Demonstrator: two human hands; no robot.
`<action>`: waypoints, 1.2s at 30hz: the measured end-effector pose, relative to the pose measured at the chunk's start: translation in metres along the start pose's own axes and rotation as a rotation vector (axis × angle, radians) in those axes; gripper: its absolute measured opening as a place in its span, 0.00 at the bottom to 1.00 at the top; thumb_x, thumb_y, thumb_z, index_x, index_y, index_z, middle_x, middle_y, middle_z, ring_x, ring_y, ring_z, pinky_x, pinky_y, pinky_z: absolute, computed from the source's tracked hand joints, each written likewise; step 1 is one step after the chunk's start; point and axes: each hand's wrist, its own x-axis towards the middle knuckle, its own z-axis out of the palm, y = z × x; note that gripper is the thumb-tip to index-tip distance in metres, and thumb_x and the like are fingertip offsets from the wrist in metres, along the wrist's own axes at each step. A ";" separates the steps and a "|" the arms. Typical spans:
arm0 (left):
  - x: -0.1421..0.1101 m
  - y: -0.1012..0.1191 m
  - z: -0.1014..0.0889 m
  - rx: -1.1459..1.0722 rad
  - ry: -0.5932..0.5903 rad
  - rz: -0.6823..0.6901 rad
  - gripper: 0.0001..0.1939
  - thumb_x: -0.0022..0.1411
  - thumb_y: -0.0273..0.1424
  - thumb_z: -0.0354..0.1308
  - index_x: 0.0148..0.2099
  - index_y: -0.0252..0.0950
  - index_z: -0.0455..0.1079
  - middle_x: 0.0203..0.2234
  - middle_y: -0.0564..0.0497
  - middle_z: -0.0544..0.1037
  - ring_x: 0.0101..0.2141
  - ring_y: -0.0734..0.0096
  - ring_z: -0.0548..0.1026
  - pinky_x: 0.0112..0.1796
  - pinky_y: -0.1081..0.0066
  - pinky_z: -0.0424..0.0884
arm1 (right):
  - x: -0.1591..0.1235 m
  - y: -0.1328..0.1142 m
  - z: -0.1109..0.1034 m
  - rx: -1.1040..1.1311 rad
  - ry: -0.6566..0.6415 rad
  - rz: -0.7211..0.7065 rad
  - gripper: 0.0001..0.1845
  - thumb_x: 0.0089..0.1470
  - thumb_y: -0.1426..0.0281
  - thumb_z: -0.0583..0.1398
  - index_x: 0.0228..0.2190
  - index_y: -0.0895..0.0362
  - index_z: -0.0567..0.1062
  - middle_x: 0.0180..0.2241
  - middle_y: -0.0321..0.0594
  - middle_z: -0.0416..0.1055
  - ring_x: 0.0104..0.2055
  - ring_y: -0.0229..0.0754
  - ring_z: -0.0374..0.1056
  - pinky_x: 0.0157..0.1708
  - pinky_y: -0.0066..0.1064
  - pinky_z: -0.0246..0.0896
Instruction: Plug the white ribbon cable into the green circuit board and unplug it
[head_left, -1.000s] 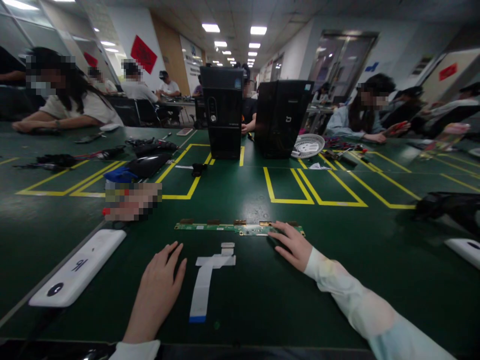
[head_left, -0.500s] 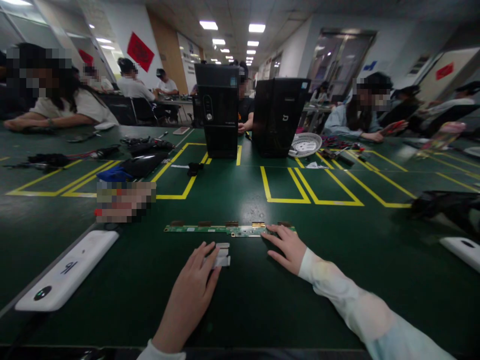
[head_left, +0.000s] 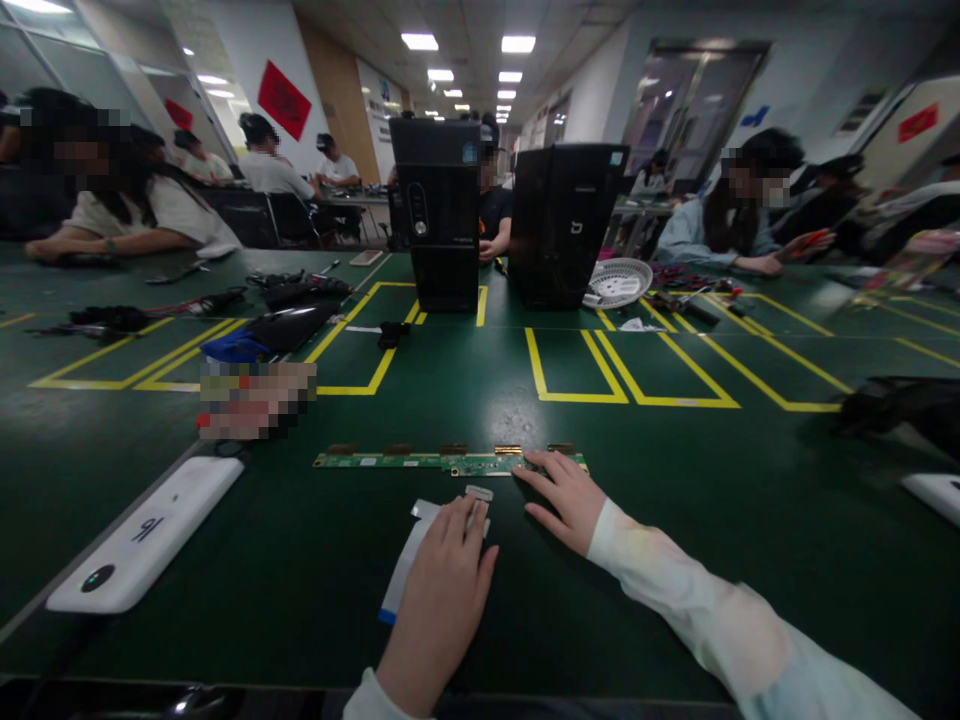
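A long narrow green circuit board [head_left: 405, 461] lies across the dark green table [head_left: 675, 520] in front of me. My right hand [head_left: 562, 497] rests flat on its right end, fingers spread. A white flat ribbon cable [head_left: 401, 570] with a blue tip lies just in front of the board. My left hand [head_left: 442, 590] lies over the cable's upper end, fingers stretched out and pressed on it, fingertips close to the board's middle.
A white oblong device [head_left: 142, 545] lies at the left, another white one [head_left: 934, 493] at the right edge. Two black computer towers [head_left: 442, 210] stand at the table's middle, beside a white round basket [head_left: 619, 282]. Yellow tape boxes mark the surface. Several people sit around.
My left hand has slid right from the bare table onto the ribbon cable's upper end. The right hand has stayed on the board's right end.
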 end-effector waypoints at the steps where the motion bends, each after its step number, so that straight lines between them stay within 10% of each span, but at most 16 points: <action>1: 0.001 0.005 0.001 0.012 -0.004 0.003 0.22 0.66 0.32 0.47 0.60 0.34 0.63 0.57 0.40 0.69 0.56 0.55 0.67 0.53 0.54 0.68 | 0.000 0.000 0.000 0.001 0.000 -0.001 0.24 0.60 0.62 0.53 0.56 0.56 0.67 0.57 0.52 0.61 0.59 0.53 0.56 0.57 0.51 0.55; 36: 0.014 0.050 0.036 0.080 0.085 -0.153 0.28 0.65 0.39 0.48 0.61 0.27 0.61 0.58 0.30 0.66 0.59 0.43 0.62 0.53 0.47 0.65 | -0.005 0.003 0.000 -0.021 -0.029 -0.005 0.26 0.61 0.62 0.53 0.58 0.56 0.65 0.59 0.51 0.60 0.60 0.53 0.56 0.57 0.50 0.55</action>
